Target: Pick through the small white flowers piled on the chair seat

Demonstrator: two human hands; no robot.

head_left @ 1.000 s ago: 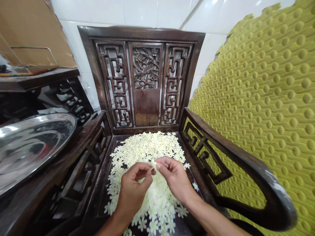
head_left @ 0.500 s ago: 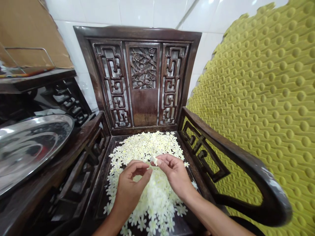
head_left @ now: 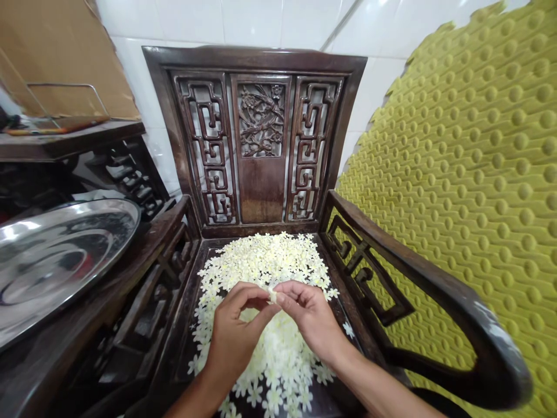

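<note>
A small whitish flower (head_left: 272, 295) is pinched between the fingertips of both hands, in the middle of the head view. My left hand (head_left: 237, 328) touches it from the left, index finger and thumb closed at its edge. From the other side, my right hand (head_left: 311, 316) grips it between thumb and bent index finger. Underneath both hands, a thick spread of pale cream flowers (head_left: 265, 258) covers much of the dark wooden chair seat (head_left: 206, 251). The hands hide part of this pile.
Carved armrests flank the seat, the right armrest (head_left: 418, 273) curving forward. A round shiny metal tray (head_left: 108, 232) stands at the left. Behind rises the carved chair back (head_left: 261, 180). A yellow-green bumpy mat (head_left: 470, 174) leans at the right; cardboard (head_left: 65, 52) stands far left.
My left hand has moved right and its fingertips now meet the flower held by my right hand. The whole view has shifted slightly, so the chair appears farther right.
</note>
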